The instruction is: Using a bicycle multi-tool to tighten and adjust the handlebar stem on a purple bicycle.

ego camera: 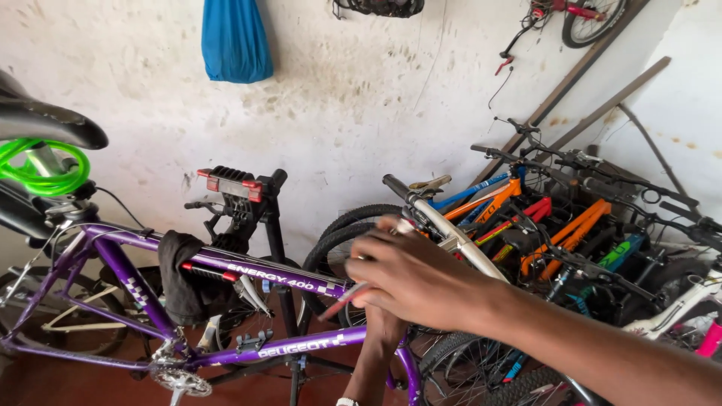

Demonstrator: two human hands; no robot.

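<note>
The right hand (pixel 410 282) is curled shut over the front of the purple frame (pixel 226 259), which runs long leftward from it on the stand (pixel 239 192), while the left hand (pixel 383 331), grip hidden, reaches up from beneath.

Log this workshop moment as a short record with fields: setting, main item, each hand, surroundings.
setting: workshop with a stained white wall
main item: purple bicycle frame clamped in a black repair stand, a black cloth draped over its top tube
right hand: at the front of the frame, by the silver handlebar; grip not clear
left hand: under the right one, mostly hidden
surroundings: green cable lock under the saddle, blue bag on the wall, row of parked bicycles to the right
</note>
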